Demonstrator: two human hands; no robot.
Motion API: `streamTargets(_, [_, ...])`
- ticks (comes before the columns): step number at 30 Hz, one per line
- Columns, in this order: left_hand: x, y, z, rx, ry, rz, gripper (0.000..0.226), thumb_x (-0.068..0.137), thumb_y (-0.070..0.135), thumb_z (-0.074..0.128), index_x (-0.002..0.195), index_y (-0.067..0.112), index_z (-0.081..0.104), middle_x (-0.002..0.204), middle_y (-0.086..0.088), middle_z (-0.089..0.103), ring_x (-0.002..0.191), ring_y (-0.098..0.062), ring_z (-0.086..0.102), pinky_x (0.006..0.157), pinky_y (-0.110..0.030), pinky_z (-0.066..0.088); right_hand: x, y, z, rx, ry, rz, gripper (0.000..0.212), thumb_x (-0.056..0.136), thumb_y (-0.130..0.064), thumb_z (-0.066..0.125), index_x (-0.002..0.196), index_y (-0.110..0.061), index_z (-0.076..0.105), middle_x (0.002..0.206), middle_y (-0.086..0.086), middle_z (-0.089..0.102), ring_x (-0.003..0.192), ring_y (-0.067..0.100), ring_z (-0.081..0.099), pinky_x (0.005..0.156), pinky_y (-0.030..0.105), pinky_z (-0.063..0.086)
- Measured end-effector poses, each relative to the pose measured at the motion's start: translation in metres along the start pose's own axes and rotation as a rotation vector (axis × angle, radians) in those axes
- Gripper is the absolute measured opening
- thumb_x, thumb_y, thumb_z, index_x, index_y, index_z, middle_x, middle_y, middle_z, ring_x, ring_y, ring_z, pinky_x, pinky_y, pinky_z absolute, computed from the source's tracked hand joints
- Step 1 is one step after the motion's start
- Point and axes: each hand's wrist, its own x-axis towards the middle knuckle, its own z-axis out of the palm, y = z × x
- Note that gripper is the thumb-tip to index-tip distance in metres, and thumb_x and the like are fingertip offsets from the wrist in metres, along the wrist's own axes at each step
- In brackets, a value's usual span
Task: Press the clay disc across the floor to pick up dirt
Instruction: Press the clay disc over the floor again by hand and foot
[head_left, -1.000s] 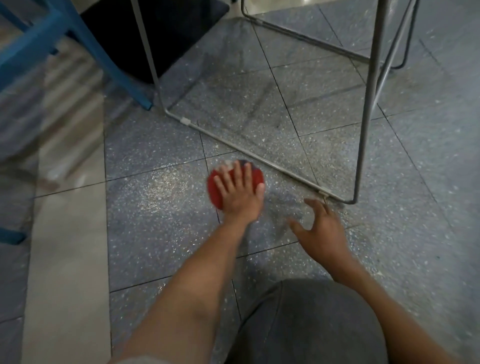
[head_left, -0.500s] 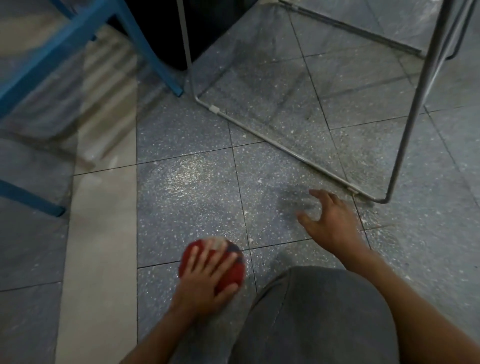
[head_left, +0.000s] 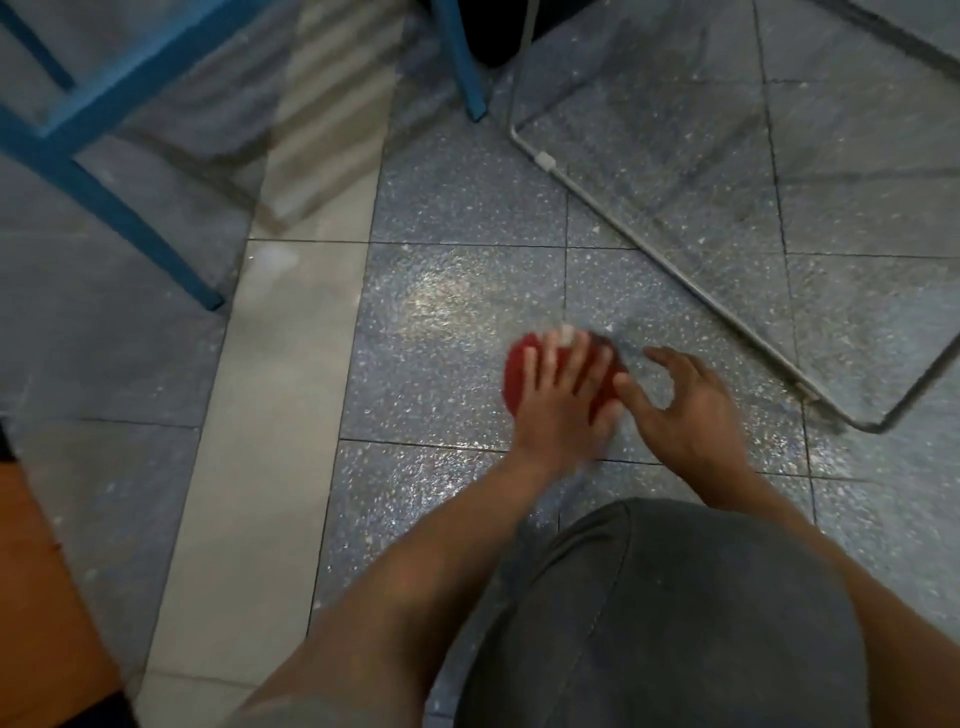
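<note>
Head cam, only view, some motion blur. L hand (head_left: 558, 400) lies palm-down on the red clay disc (head_left: 519, 371), fingers straight and slightly spread, pressing it flat on the speckled grey floor (head_left: 441, 364), no curl round the edge. Disc sits right under the L fingers: red rim shows left of the outermost finger, with a pale/dark patch just past the fingertips. R hand (head_left: 685, 410) is just right of the disc, fingers spread and loosely bent, holding nothing. R thumb tip is at the disc's right edge; contact can't tell (blur). Beyond the R fingers, a thin metal tube frame (head_left: 675, 270) lies on the tiles, apart from them. Well left of the L fingers is a pale tile strip (head_left: 270, 415), with blue frame legs (head_left: 130, 223) further out. Wrist-side, a knee in grey fabric (head_left: 675, 597) is between the forearms.
</note>
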Motion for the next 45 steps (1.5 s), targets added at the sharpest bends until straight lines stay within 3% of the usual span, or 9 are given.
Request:
streamTargets(5, [-0.059,-0.037,0.017,0.059,-0.019,0.419,0.068,0.107,0.065,0.042,0.168,0.037,0.028,0.179,-0.002,0.021,0.167,-0.035,0.004,0.134,-0.058,0.005,0.009,-0.021,0.017,-0.042,-0.022,-0.068,0.054,0.094,-0.052,0.063,0.136,-0.018,0.060,0.138,0.014,0.060,0.125,0.036,0.057,0.099,0.042,0.047])
streamTargets(8, [-0.080,-0.090,-0.006,0.003,0.050,0.082,0.072,0.105,0.067,0.048,0.168,0.042,0.026,0.179,0.001,0.020,0.166,-0.035,0.014,0.134,-0.056,0.004,0.011,-0.040,0.036,-0.046,-0.088,-0.123,0.056,0.092,-0.054,0.063,0.135,-0.019,0.060,0.140,0.012,0.059,0.127,0.035,0.055,0.104,0.045,0.045])
streamTargets(15, [-0.221,-0.100,0.011,-0.080,0.161,-0.790,0.078,0.109,0.071,0.027,0.172,0.035,0.000,0.181,-0.002,-0.012,0.165,-0.034,-0.018,0.134,-0.060,-0.002,0.007,-0.081,0.080,-0.031,-0.236,-0.325,0.055,0.092,-0.056,0.063,0.134,-0.021,0.060,0.138,0.008,0.061,0.127,0.031,0.056,0.106,0.041,0.043])
streamTargets(21, [-0.215,-0.019,0.057,-0.148,0.140,-0.490,0.069,0.114,0.057,0.022,0.173,0.025,0.006,0.181,-0.008,0.009,0.164,-0.045,0.012,0.119,-0.058,0.041,0.009,-0.094,0.094,-0.109,-0.312,-0.454,0.061,0.090,-0.064,0.055,0.134,-0.022,0.059,0.141,0.007,0.061,0.129,0.032,0.055,0.110,0.047,0.044])
streamTargets(26, [-0.121,-0.060,0.020,-0.043,0.013,-0.185,0.060,0.105,0.065,0.044,0.157,0.036,0.052,0.168,0.001,0.044,0.164,-0.038,0.018,0.133,-0.061,0.013,0.013,-0.095,0.089,-0.143,-0.293,-0.498,0.055,0.092,-0.056,0.062,0.135,-0.021,0.060,0.141,0.010,0.060,0.127,0.035,0.055,0.107,0.049,0.047])
streamTargets(30, [-0.124,-0.157,-0.027,-0.150,0.115,-0.542,0.075,0.103,0.079,0.018,0.170,0.045,0.011,0.181,0.004,0.003,0.166,-0.037,-0.002,0.129,-0.056,-0.020,0.019,-0.101,0.081,-0.165,-0.279,-0.492,0.061,0.090,-0.065,0.058,0.137,-0.026,0.057,0.144,0.008,0.058,0.132,0.034,0.052,0.109,0.051,0.045])
streamTargets(35, [-0.248,-0.235,-0.025,-0.152,0.170,-1.163,0.078,0.103,0.081,0.014,0.170,0.045,0.000,0.181,0.000,0.004,0.167,-0.036,0.000,0.130,-0.065,-0.005,0.021,-0.112,0.088,-0.155,-0.315,-0.520,0.061,0.090,-0.061,0.060,0.139,-0.024,0.055,0.146,0.008,0.056,0.133,0.034,0.050,0.112,0.051,0.041])
streamTargets(39, [-0.322,-0.177,0.012,-0.171,0.223,-1.422,0.080,0.103,0.077,0.009,0.172,0.036,-0.001,0.182,-0.006,0.002,0.166,-0.038,-0.005,0.129,-0.069,0.001,0.009,-0.125,0.110,-0.124,-0.363,-0.569,0.060,0.089,-0.055,0.064,0.136,-0.017,0.060,0.143,0.010,0.059,0.131,0.034,0.053,0.113,0.047,0.041])
streamTargets(45, [-0.267,-0.036,0.064,-0.103,0.163,-1.018,0.080,0.105,0.072,0.029,0.170,0.025,0.026,0.176,-0.017,0.024,0.162,-0.053,0.011,0.122,-0.074,0.023,-0.004,-0.141,0.128,-0.112,-0.423,-0.660,0.056,0.089,-0.053,0.069,0.133,-0.019,0.061,0.139,0.007,0.062,0.126,0.030,0.058,0.106,0.048,0.048])
